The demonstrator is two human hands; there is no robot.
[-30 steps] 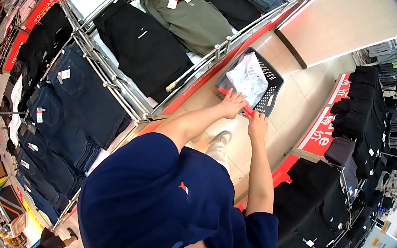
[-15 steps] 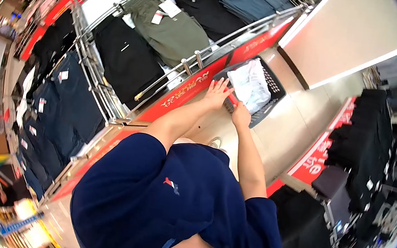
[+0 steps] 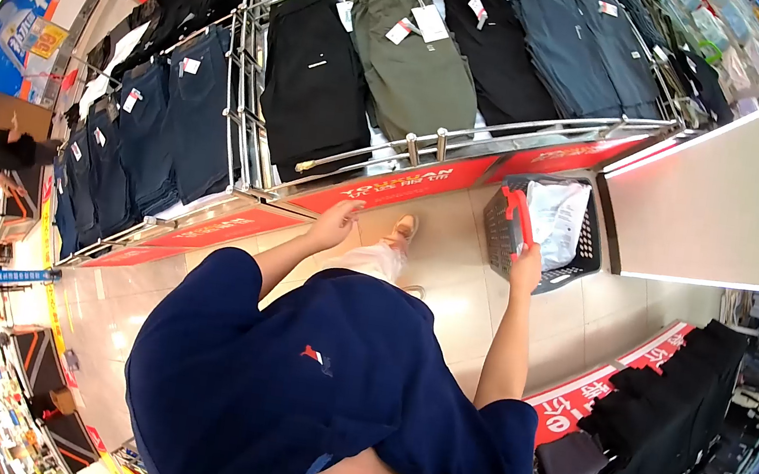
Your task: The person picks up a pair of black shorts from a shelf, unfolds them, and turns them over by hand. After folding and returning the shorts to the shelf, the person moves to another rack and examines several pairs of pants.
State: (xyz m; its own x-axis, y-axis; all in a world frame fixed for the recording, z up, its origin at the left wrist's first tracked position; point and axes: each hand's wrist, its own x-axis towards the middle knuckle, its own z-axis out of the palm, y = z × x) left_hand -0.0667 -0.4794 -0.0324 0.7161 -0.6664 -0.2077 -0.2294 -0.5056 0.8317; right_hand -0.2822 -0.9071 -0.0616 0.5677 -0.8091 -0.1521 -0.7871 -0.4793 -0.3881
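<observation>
My right hand (image 3: 526, 266) is closed around the red handle (image 3: 521, 219) of a dark grey shopping basket (image 3: 497, 229) with perforated sides. Inside the basket lies a white bundle (image 3: 556, 224), which looks like folded cloth or a plastic-wrapped garment. My left hand (image 3: 335, 224) holds nothing; its fingers are loosely extended in front of the red sign strip (image 3: 425, 181) along the clothing display. Beyond that strip, folded black trousers (image 3: 313, 84) and olive trousers (image 3: 411, 69) with white tags lie behind a metal rail.
Dark blue jeans (image 3: 194, 117) lie on the rack at left. A pale panel (image 3: 711, 194) stands right of the basket. Black garments (image 3: 662, 418) fill a lower-right display with red signs. My foot (image 3: 406, 228) is on the tiled floor. Another person (image 3: 15, 151) appears far left.
My left hand has come off the basket handle and moved left. My right hand has carried the basket to the right. The view has turned, and the racks appear shifted.
</observation>
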